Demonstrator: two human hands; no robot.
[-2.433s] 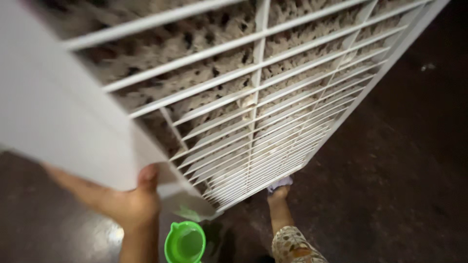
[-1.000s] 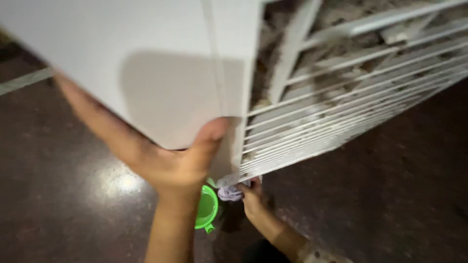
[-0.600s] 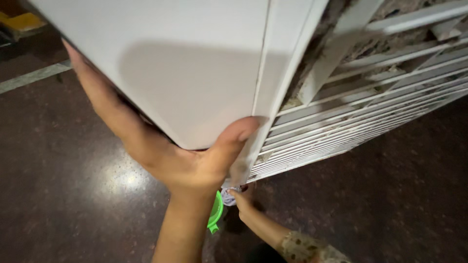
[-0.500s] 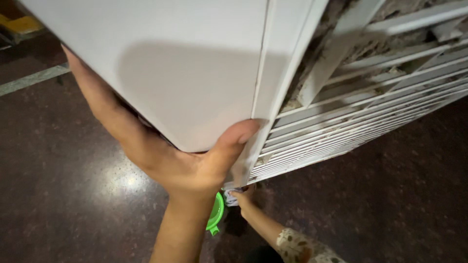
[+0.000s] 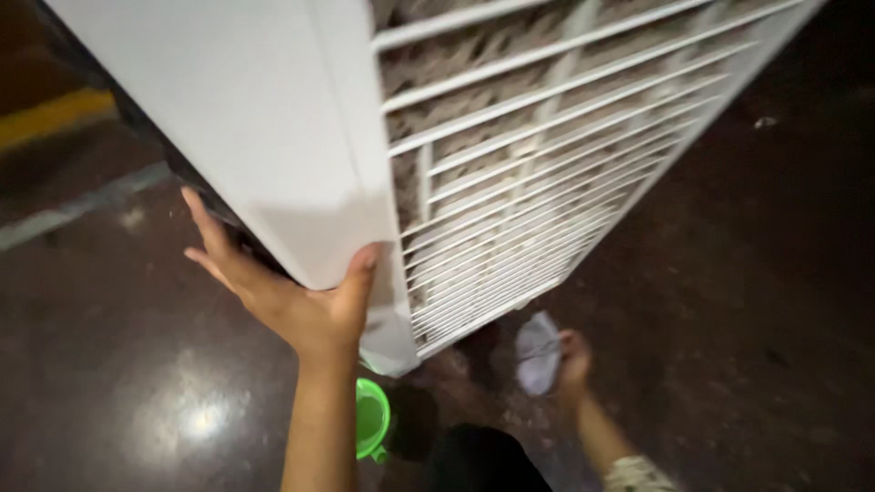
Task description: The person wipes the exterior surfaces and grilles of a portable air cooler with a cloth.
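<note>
1. Hands first: I see my left hand (image 5: 292,301) spread wide against the bottom corner of the big white cooler (image 5: 273,137). The thumb sits on the white side and the fingers (image 5: 205,232) reach under the dark edge.
2. My right hand (image 5: 572,360) is lower down, near the floor. It is closed around a small white cloth (image 5: 538,351). The hand looks blurry, so I cannot count the fingers.
3. The cooler is tipped over at a slant. Its top runs off the picture, so I cannot see how tall it is.
4. One side of the cooler has a white grille (image 5: 547,164) made of many thin bars. Behind the bars is something brown and rough. I cannot tell what it is.
5. The cloth is just below the lowest bars and does not touch them.
6. A green round tub (image 5: 372,419) sits on the floor under the corner of the cooler. My left arm hides part of it.
7. The floor (image 5: 747,319) is dark and shiny, with a bright spot of light at the lower left.
8. A dark shape sits at the bottom edge between my arms. It is too dark to make out.
9. A yellow stripe (image 5: 55,118) shows at the far left, blurry.
</note>
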